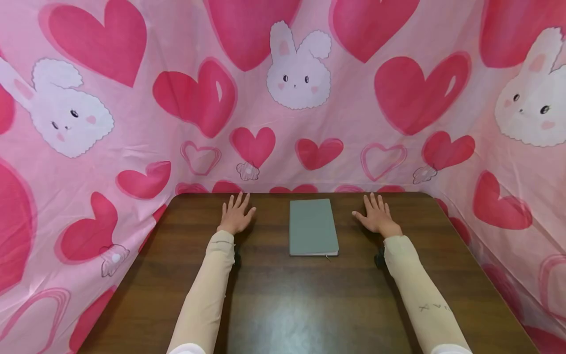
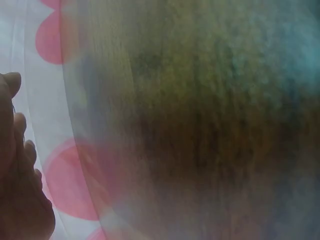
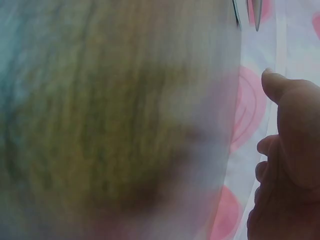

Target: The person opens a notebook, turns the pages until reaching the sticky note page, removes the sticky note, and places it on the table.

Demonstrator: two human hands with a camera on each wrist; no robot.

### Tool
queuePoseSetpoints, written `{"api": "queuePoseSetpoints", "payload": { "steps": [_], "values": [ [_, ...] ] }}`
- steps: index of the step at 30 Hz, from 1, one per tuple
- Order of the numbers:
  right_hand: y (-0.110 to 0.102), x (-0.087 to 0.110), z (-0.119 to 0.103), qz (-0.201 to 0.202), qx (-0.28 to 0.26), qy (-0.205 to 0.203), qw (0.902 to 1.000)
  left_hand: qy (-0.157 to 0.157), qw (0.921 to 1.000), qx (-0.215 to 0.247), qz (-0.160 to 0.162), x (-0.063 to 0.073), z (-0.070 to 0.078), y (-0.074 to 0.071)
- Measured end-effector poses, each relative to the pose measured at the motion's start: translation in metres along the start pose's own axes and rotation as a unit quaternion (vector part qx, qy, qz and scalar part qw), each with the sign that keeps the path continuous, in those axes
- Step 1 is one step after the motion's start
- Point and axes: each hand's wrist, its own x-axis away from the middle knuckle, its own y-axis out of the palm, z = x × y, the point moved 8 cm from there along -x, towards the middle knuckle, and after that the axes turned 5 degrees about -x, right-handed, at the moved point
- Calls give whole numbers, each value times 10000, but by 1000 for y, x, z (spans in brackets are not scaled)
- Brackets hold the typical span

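A closed grey-green notebook (image 1: 313,227) lies flat on the dark wooden table (image 1: 305,300), a ribbon end showing at its near edge. To its left, my left hand (image 1: 236,215) is spread palm down near the far edge, fingers straight. My right hand (image 1: 376,216) is likewise spread on the notebook's other side. Both hands are apart from the notebook and hold nothing. In the left wrist view, the left hand (image 2: 22,165) shows at the left border. The right wrist view has the right hand (image 3: 290,160) at its right border, and a thin sliver of the notebook (image 3: 241,12) at the top.
Pink cloth (image 1: 292,123) with hearts and white rabbits hangs behind the table and along both sides. Dark wrist cameras sit under the cuffs, one by the left wrist (image 1: 237,256) and one by the right (image 1: 379,257).
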Motion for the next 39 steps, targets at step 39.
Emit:
{"api": "queuePoseSetpoints", "payload": {
  "steps": [39],
  "values": [
    [30, -1, -44, -447, -1038, -1130, 9872, 1518, 9856, 422, -607, 6, 106, 37]
  ]
}}
